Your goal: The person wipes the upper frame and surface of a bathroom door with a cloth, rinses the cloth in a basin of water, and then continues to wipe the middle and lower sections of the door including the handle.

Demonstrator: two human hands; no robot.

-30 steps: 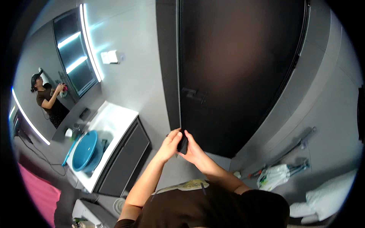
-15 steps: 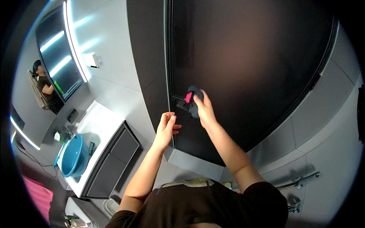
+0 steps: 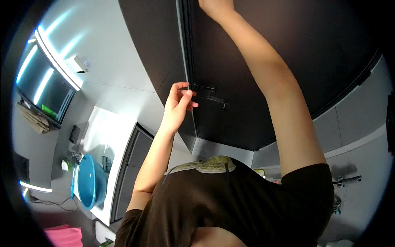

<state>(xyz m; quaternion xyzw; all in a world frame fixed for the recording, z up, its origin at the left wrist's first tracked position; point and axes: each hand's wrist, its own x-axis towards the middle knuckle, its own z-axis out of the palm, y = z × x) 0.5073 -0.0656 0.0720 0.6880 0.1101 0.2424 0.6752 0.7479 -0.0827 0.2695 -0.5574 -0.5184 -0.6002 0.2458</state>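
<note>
A large dark door (image 3: 242, 119) fills the space before me, with a black lever handle (image 3: 217, 99) near its left edge. My left hand (image 3: 178, 102) is raised beside that edge, just left of the handle. Its fingers are loosely bent and apart, and I see nothing in them. My right arm stretches far up in front of the door. Only the wrist and back part of my right hand (image 3: 216, 7) show at the top edge of the head view; its fingers are cut off, so whatever it holds is hidden.
At the left, a blue basin (image 3: 87, 181) stands on a white counter (image 3: 108, 123) over a dark cabinet (image 3: 131, 164). Above hangs a lit mirror (image 3: 45, 82). A pink cloth (image 3: 63, 236) is at lower left, a wall rail (image 3: 347, 180) at lower right.
My right hand, which held a dark cloth with a pink patch by the handle, has gone up out of most of the view. The handle is now uncovered. My left hand stays near the door edge.
</note>
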